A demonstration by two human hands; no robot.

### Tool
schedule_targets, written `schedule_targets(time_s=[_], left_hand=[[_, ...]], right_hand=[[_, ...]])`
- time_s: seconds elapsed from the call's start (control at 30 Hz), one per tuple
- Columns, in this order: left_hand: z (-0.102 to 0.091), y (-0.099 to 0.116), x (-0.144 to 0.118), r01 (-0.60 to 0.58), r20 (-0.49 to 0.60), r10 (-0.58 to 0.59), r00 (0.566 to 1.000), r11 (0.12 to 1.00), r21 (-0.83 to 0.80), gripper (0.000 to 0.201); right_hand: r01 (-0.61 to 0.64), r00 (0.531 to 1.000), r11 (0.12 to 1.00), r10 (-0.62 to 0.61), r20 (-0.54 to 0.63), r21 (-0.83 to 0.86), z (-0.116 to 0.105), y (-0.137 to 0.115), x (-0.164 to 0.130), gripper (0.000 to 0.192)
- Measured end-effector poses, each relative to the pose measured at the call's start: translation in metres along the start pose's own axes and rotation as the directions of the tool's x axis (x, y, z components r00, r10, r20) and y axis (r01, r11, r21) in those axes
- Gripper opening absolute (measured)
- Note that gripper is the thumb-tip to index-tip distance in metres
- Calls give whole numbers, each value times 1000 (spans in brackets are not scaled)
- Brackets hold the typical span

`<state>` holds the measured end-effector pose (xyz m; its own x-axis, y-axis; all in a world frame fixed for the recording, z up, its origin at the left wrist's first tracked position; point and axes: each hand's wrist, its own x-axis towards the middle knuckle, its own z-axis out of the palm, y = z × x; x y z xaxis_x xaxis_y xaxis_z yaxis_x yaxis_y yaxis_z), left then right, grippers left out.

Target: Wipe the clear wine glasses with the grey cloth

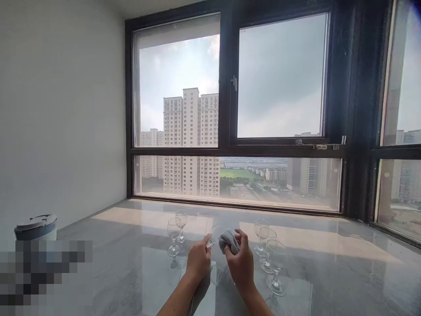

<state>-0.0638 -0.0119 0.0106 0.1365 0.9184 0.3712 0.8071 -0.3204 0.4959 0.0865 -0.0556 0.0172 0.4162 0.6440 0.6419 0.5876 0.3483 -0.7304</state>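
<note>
- Hands low centre, both raised over the grey marble floor [329, 281]; left hand [198, 260] pinching a clear wine glass [213, 237] near the bowl, fingertips pressed together on it; right hand [241, 263] bunched around a grey cloth [228, 239], thumb and fingers closed on the wad
- Glass sits between the two hands, about 12 o'clock from the left hand, cloth touching or just beside its rim side, cannot tell which
- Handling: glass looks light, stiff, thin-walled, fragile, slippery when smooth; safest hold judged to be at bowl base or stem, not the rim; cloth soft, limp, easy to grip
- Orientation: held glass tilted, long axis running roughly 7 to 1 o'clock, mouth toward upper right near the cloth; stem and foot hard to make out, mostly see-through
- Three upright glasses [275, 265] at 2 o'clock of the right hand, close together
- Two upright glasses [176, 232] at 11 o'clock of the left hand
- Lidded bin [36, 227] far left, 9 o'clock
- Window [230, 114] at the far end, tower blocks outside
</note>
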Motion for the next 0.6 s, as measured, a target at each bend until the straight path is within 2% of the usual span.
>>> schedule_targets(time_s=[0.1, 0.2, 0.37, 0.4, 0.5, 0.6], left_hand=[[-4, 4, -1, -20, 36, 18, 999, 999, 44, 52], [-6, 8, -2, -88, 59, 85, 995, 994, 57, 52], [-3, 5, 0, -135, 56, 137, 989, 990, -42, 46], [-1, 2, 1, -120, 43, 123, 991, 990, -75, 46], [6, -4, 4, -12, -9, 10, 1000, 978, -209, 68], [10, -7, 7, 94, -36, -114, 993, 930, -356, 72]], right_hand=[[40, 999, 999, -40, -12, -7, -1, -2, 0, 46], [75, 997, 997, -75, 1, -28, -3, -3, 2, 41], [19, 998, 999, -21, -52, -30, -6, -1, 4, 43], [6, 998, 1000, -7, -57, -9, -6, 0, 5, 44], [-59, 997, 996, 63, -53, 59, -5, 4, 7, 46], [-175, 984, 982, 173, 29, 72, -1, 12, 10, 48]])
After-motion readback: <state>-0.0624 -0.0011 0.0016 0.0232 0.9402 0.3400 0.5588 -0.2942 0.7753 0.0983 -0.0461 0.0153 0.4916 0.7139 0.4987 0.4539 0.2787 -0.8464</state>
